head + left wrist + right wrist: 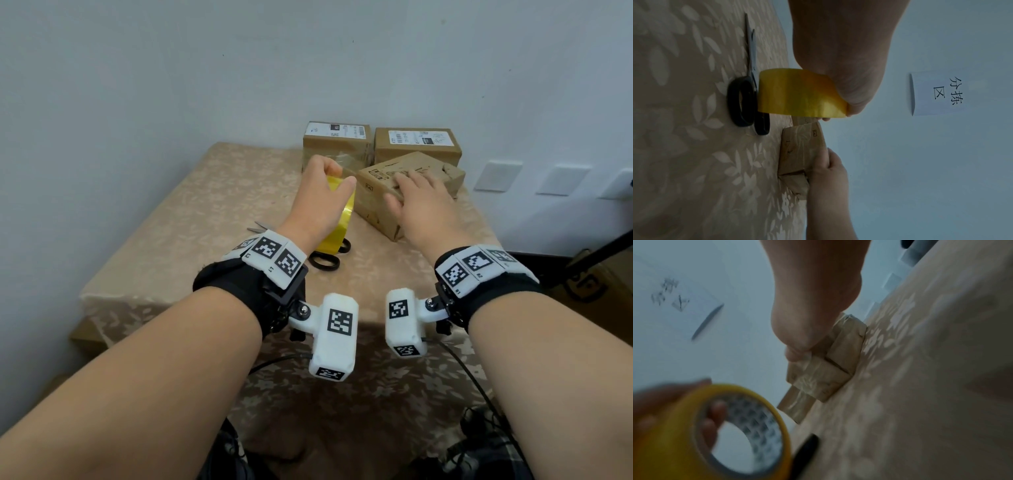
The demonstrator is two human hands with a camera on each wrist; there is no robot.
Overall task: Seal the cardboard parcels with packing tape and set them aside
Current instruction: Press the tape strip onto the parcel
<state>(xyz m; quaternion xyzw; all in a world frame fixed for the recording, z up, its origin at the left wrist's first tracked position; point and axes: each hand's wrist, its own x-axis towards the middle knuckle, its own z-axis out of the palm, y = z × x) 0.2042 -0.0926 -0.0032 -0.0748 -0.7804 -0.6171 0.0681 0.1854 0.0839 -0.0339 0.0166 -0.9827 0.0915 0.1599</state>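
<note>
Head view places your left hand point(317, 198) at centre frame, fingers curled round the yellow packing tape roll point(337, 224); the roll is held upright on its edge above the desk point(178, 219), which carries a beige leaf-patterned cloth. Your right hand point(423, 202) lies just right of it, fingers extended and pressing flat on the top of the nearest cardboard parcel point(380, 195). That parcel sits angled on the desk, brown, creased, with small printed marks on its side and a dented far corner. Whether its flaps are taped cannot be told.

Two more parcels stand side by side behind it against the wall: the left rear parcel point(335, 144) and the right rear parcel point(416, 145), each closed and bearing a white shipping label on top. Their contents are hidden.

Black-handled scissors point(325, 260) lie on the desk below the roll, partly covered by your left wrist.

Left wrist view shows a white paper sign point(937, 94) with printed characters on the wall at right of frame. Right wrist view is blurred; your left hand's fingertips point(715, 412) show through the roll's core.
</note>
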